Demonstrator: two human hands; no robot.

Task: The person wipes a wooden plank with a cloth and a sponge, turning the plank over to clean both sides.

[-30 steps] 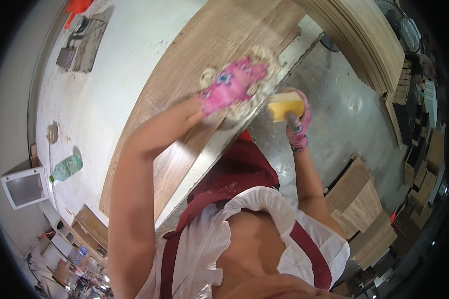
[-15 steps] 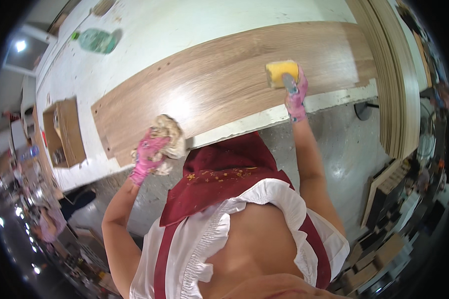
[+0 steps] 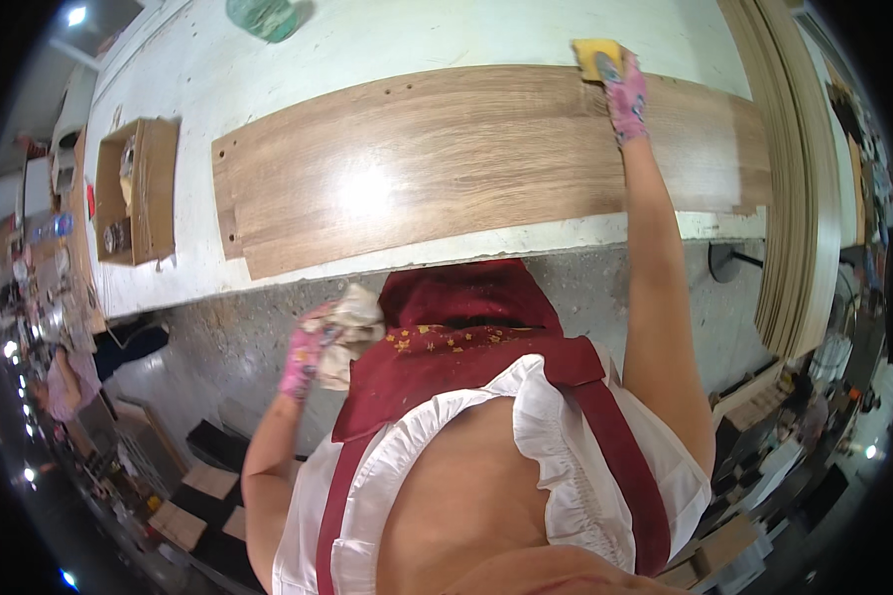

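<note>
A long wood-grain board with small dark holes near its left end lies flat on the white worktable. My right hand, in a pink patterned glove, reaches out to the board's far edge, closed round a yellow sponge. The sponge sits at that edge, partly past it, and the glove hides its right side. Nearer my body, my left hand, also gloved in pink, grips a crumpled off-white rag. That rag hangs off the table's front edge, beside my dark red apron.
On the table's left stands an open cardboard box with rolls in it. A green-tinted plastic bottle lies at the far left. Stacked boards rise at the right end. Another person shows at the lower left.
My right hand has carried the sponge away from me to the board's far edge. My left hand and the rag have drawn back from the board toward my body.
</note>
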